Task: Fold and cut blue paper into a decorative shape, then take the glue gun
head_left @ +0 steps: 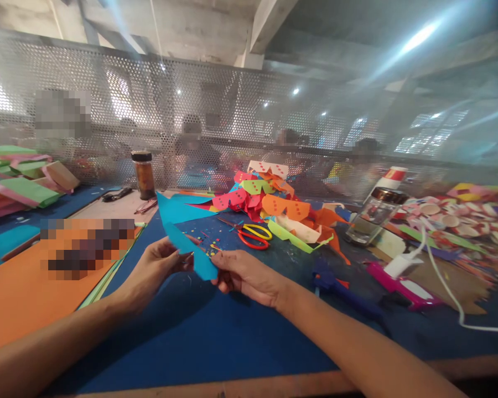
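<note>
A piece of blue paper point(188, 246) is held up between my two hands over the blue table surface point(216, 342). My left hand point(161, 262) pinches its left side, with some fingers behind the sheet. At its lower right corner my right hand point(243, 276) grips the edge between thumb and fingers. Just beyond lie scissors point(253, 235) with one red and one yellow handle, among tiny paper scraps. Behind them is a heap of cut paper shapes point(286, 207) in orange, red, green and white, several with punched holes. Another blue sheet point(182, 207) lies behind the held piece.
Orange sheets point(20, 304) are stacked at left, near folded papers point(25, 182). A dark-lidded jar point(144, 177) stands behind. At right are a glass bottle point(367, 221), a blue glue-gun-like tool point(344, 293), a pink power strip point(415, 290) with white cable, and paper rolls point(452, 213).
</note>
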{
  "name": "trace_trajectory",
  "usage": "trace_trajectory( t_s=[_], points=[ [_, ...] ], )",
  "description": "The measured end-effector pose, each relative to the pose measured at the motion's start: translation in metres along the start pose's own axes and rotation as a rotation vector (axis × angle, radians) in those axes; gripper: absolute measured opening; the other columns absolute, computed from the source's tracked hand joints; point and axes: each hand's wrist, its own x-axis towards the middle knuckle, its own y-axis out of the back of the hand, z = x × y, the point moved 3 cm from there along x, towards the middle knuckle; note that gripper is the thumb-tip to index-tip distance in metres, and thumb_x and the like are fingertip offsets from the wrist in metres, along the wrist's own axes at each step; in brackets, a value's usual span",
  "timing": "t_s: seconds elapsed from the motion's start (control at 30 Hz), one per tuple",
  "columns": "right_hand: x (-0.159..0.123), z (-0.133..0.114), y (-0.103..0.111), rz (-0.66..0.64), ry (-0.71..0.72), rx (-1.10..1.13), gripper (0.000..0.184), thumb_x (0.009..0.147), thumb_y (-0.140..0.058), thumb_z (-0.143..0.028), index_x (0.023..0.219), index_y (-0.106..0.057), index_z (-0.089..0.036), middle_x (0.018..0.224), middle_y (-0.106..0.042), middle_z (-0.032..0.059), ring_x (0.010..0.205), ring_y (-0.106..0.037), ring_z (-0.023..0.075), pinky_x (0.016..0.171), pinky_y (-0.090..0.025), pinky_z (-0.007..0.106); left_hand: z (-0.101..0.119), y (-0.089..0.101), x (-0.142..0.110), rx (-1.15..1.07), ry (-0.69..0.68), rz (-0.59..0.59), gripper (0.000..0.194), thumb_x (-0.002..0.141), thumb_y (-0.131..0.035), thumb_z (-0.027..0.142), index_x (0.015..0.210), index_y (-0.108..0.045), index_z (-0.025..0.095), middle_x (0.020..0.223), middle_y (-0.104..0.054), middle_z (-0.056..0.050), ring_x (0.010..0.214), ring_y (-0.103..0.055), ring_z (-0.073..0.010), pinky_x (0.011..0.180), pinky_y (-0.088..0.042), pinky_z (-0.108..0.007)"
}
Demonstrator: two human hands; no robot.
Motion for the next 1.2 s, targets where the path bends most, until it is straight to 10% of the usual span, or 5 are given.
trace_trajectory(
  t_s=[0.2,0.4,1.2],
  points=[
    [0.001,-0.009,0.011,0.163,0.205,-0.162,0.037,0.084,-0.07,-0.052,0.083,-0.061,-0.016,0.07,-0.066,-0.0001,0.057,-0.058,0.0066,0.057,-0.045,0.019,0.0,0.003,0.003,-0.121,0.121,0.121,0.013,0.075,-0.079,0.026,0.083,-0.074,0.017,0.084,-0.078,-0.005,0.072,-0.071,-0.0176,0.073,-0.057,-0.028],
    [0.0,-0.018,0.015,0.298,0.367,-0.49,0.026,0.089,-0.065,-0.043,0.084,-0.06,-0.017,0.071,-0.063,-0.0007,0.062,-0.062,0.0111,0.062,-0.049,0.025,0.013,0.008,0.007,-0.245,0.168,0.16,0.04,0.084,-0.064,0.052,0.101,-0.072,0.017,0.091,-0.079,-0.008,0.071,-0.072,-0.023,0.069,-0.059,-0.035],
    [-0.007,-0.025,0.018,0.445,0.426,-0.664,0.03,0.089,-0.061,-0.047,0.078,-0.057,-0.019,0.07,-0.06,-0.0007,0.068,-0.059,0.0153,0.065,-0.044,0.028,0.007,0.012,0.006,-0.123,0.175,0.164,0.024,0.082,-0.076,0.036,0.093,-0.074,0.015,0.082,-0.075,-0.007,0.067,-0.068,-0.016,0.067,-0.056,-0.027]
  ],
)
